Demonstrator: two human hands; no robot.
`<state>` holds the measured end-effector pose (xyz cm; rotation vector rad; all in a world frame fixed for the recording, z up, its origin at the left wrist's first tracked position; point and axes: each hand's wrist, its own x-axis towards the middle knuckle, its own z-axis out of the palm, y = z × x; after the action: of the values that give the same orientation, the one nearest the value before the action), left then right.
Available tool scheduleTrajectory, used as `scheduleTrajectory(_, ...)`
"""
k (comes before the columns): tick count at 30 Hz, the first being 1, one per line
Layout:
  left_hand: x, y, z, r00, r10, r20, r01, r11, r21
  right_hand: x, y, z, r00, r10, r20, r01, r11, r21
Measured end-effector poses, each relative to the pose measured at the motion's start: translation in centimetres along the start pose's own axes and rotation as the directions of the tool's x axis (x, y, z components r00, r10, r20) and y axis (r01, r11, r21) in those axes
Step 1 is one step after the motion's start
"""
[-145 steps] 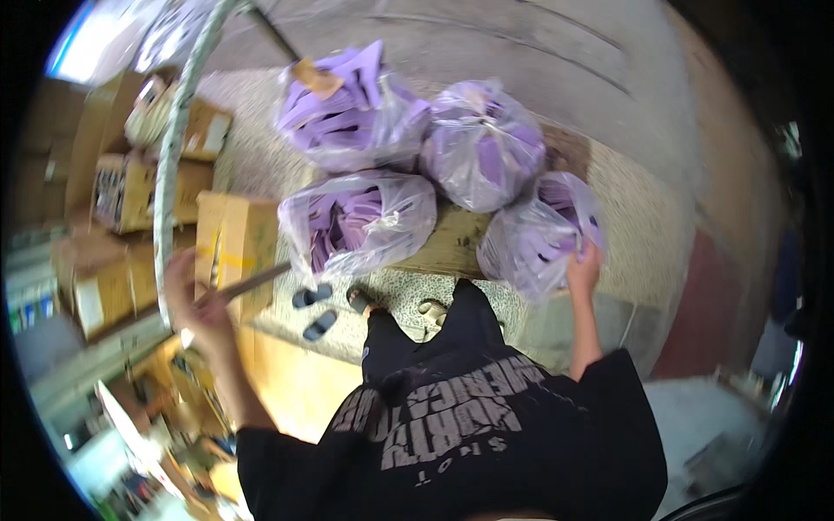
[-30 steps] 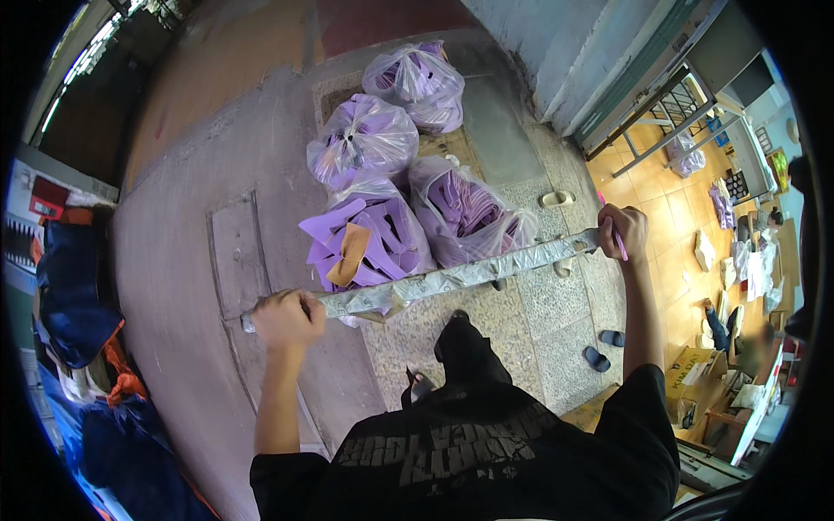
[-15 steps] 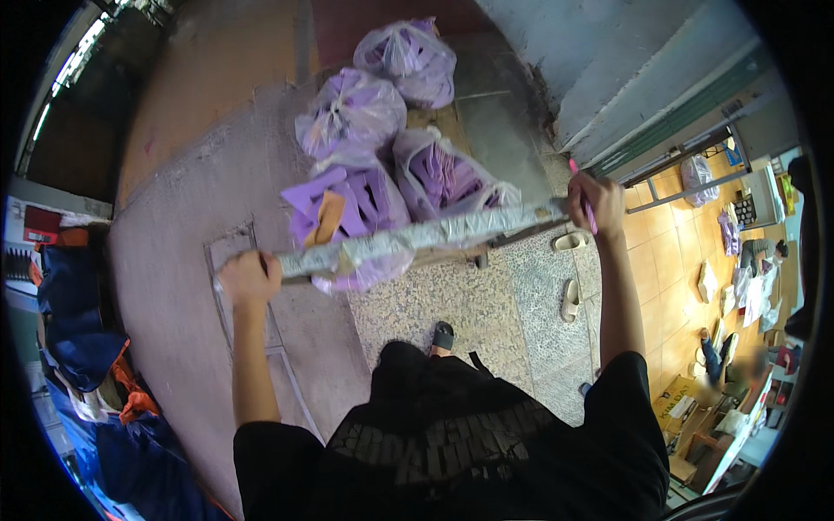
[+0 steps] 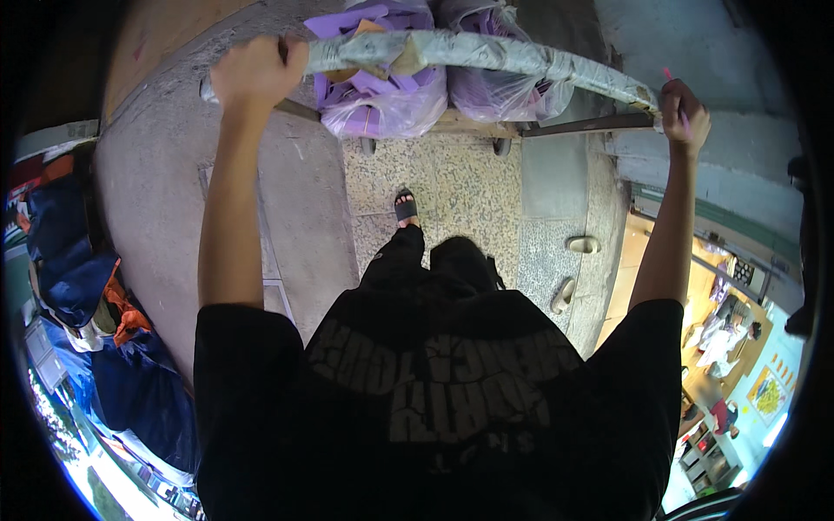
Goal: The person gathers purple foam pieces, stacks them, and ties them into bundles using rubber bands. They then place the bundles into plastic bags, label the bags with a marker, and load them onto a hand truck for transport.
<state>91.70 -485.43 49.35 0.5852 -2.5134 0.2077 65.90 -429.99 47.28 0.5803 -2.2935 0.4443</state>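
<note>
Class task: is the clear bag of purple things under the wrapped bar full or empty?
Full. The bag bulges with purple pieces pressed against its clear sides, below the bar.

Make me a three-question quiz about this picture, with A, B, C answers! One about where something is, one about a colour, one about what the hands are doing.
1. Where are the clear bags?
A. beyond the handle bar
B. behind the person
C. on a shelf

2. What colour are the things inside the bags?
A. green
B. purple
C. red

3. What are the hands doing on the wrapped handle bar?
A. hovering
B. pointing
C. gripping

A: the bags sit past the bar.
B: purple shows through the plastic.
C: left hand and right hand close round its ends.
</note>
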Motion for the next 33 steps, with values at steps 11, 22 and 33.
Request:
scheduleTrajectory(11,-3.4,1.5,-3.7,0.996,-0.084,0.0,0.084,0.991,0.109,1.8,0.5,-2.0,0.923,-0.295,-0.248,0.337,0.93,0.145)
scheduleTrajectory(22,1.6,-1.1,-15.3,0.966,0.007,-0.26,-0.011,1.0,-0.013,8.7,-4.6,-10.1,0.975,-0.174,-0.137,0.202,0.952,0.229)
scheduleTrajectory(33,4.4,-1.0,-8.8,0.953,0.12,-0.277,-0.152,0.984,-0.097,7.9,-2.6,-5.0,0.994,-0.072,-0.082,0.078,0.994,0.082)
